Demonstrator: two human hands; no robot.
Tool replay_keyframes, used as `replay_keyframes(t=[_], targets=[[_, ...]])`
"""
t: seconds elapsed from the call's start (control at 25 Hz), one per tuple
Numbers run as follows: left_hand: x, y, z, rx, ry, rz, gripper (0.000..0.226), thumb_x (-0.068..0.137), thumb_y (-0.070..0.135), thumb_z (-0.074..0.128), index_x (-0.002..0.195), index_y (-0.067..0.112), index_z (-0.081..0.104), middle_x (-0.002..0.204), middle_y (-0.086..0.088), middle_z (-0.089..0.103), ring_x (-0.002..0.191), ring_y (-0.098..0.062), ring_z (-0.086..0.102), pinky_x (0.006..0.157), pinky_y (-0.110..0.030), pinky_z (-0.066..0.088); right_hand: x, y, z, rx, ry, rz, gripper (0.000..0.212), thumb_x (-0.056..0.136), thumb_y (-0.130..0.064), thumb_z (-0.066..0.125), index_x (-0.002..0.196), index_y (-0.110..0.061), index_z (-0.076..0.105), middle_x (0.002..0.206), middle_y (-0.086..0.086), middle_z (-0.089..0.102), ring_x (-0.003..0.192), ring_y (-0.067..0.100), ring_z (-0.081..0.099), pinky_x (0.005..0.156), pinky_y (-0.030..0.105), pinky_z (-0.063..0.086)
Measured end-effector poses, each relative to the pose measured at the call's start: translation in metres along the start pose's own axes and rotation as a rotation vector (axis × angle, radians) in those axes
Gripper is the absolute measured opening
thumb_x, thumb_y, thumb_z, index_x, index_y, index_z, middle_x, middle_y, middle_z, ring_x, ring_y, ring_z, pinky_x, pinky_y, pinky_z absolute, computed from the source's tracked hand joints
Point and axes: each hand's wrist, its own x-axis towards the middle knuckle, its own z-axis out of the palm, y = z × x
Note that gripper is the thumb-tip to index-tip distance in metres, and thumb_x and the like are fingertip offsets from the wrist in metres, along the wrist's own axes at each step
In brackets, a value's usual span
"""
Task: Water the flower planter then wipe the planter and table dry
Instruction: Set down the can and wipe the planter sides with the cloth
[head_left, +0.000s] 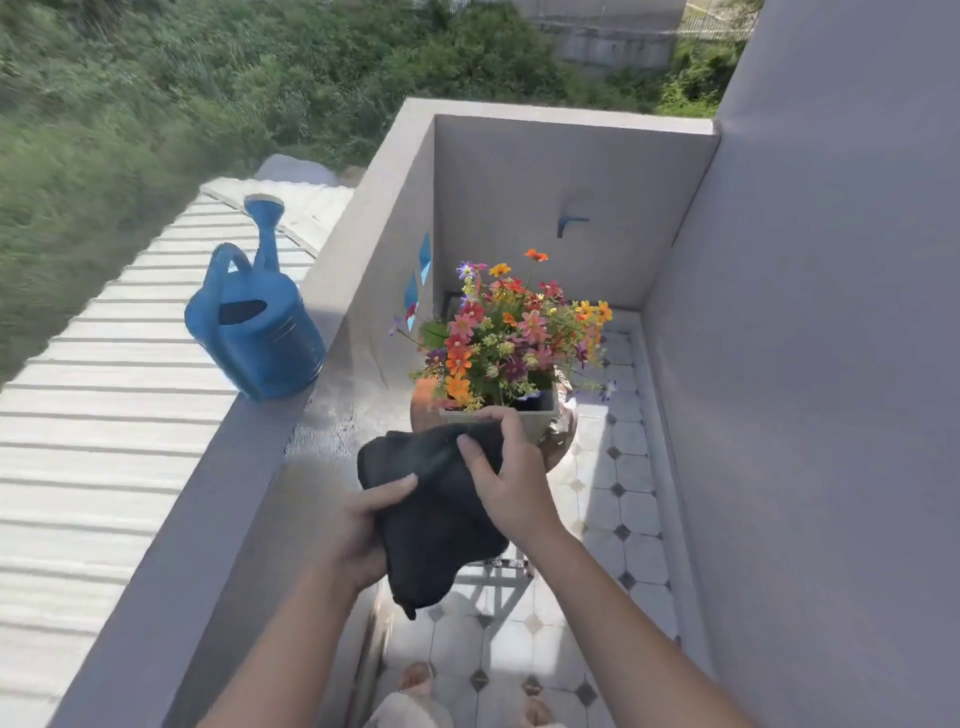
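A pale square planter (535, 418) full of orange, pink and purple flowers (511, 338) stands on a small round table (561, 441), mostly hidden behind my hands. I hold a dark grey cloth (436, 514) in front of the planter. My left hand (363, 535) grips its lower left edge, thumb on top. My right hand (506, 473) pinches its upper right part, close to the planter's near rim. A blue watering can (260, 332) stands upright on the balcony ledge (228, 467) to the left, spout pointing away.
Grey balcony walls close in the left, far and right sides. The floor (623, 519) has white tiles with dark diamonds. A white table frame (498, 577) shows under the cloth. My feet (415, 680) are at the bottom. A corrugated roof (78, 441) lies beyond the ledge.
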Motion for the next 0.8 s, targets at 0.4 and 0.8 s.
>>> replay_keyframes(t=[0.4, 0.8], targets=[[0.042, -0.053, -0.012, -0.232, 0.305, -0.006, 0.038, 0.074, 0.002, 0.052, 0.110, -0.001, 0.064, 0.099, -0.019, 0.072, 0.083, -0.034, 0.071, 0.068, -0.040, 0.059, 0.058, 0.095, -0.040, -0.891, -0.292, -0.169, 0.044, 0.071, -0.024, 0.077, 0.109, -0.005, 0.065, 0.111, 0.011, 0.069, 0.102, 0.025, 0.066, 0.087, 0.031, 0.053], [0.097, -0.040, -0.030, -0.223, 0.567, 0.343, 0.016, 0.094, 0.018, 0.049, 0.101, 0.015, 0.064, 0.086, -0.001, 0.077, 0.094, -0.024, 0.065, 0.075, -0.039, 0.051, 0.096, 0.129, -0.036, -1.242, -0.348, -0.442, 0.030, 0.068, -0.004, 0.040, 0.068, -0.009, 0.070, 0.067, 0.010, 0.071, 0.074, 0.026, 0.071, 0.069, 0.030, 0.058]])
